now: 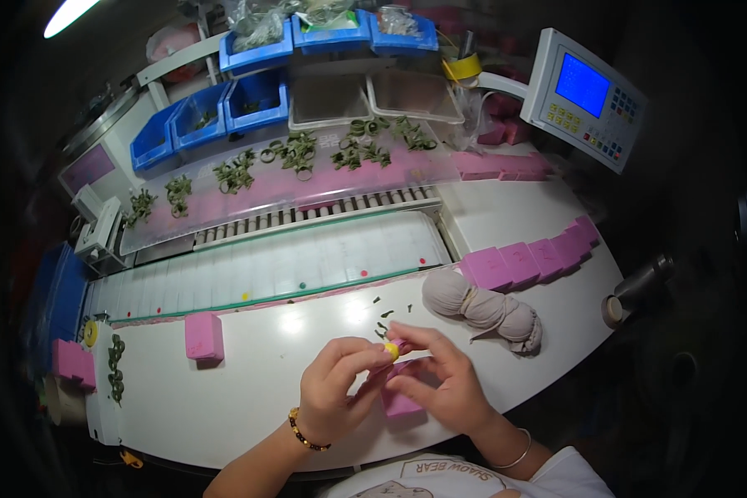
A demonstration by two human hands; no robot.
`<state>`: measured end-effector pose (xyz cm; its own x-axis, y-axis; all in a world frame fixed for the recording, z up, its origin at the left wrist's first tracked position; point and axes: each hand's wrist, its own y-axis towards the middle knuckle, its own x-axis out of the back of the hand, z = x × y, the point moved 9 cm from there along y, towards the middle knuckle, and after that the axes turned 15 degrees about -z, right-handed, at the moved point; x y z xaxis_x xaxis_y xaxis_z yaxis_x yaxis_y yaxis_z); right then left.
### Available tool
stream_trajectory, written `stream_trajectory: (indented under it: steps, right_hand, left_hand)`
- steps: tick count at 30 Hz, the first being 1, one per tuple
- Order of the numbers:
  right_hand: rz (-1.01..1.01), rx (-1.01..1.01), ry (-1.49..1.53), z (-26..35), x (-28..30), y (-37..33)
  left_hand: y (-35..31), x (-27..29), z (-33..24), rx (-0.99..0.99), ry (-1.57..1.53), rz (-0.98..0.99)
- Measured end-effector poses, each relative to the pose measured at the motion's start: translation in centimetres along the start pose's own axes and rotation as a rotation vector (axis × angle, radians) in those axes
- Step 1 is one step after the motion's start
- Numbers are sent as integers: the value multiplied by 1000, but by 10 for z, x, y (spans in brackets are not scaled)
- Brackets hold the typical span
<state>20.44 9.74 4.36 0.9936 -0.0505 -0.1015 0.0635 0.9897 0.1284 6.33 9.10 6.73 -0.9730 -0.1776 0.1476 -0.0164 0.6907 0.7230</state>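
My left hand (pixel 338 386), with a dark beaded bracelet at its wrist, pinches a small yellow and purple piece (pixel 393 350) between thumb and fingers. The curved fingers of my right hand (pixel 442 378) meet the purple side of that piece; a thin bangle circles the wrist. What exactly the piece is cannot be made out. Under both hands, a pink block (pixel 402 402) lies on the white table, partly covered by them. Just beyond my fingertips are several dark green scraps (pixel 383 325). To the right of these sits a grey cloth bundle (pixel 481 307), tied round with cord.
Another pink block (pixel 203 336) stands on the left, and a row of pink blocks (pixel 523 264) at the right. A green-edged clear cover (pixel 266 261) spans the middle. Green curled pieces (pixel 234 172) lie on a tilted sheet below blue bins (pixel 257 98). A keypad screen (pixel 585 95) overhangs the right.
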Motion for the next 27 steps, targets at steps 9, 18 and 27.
stream_trajectory:
  steps: [9,18,27]
  right_hand:
    - [301,202,-433,7,-12,4]
    - [-42,760,-1074,32,41,71]
    - [115,594,-946,3,55,73]
  left_hand:
    - [-4,-13,-20,-259,100,81]
    - [0,-4,-3,-96,72,-13]
    - [-9,11,14,110,102,47]
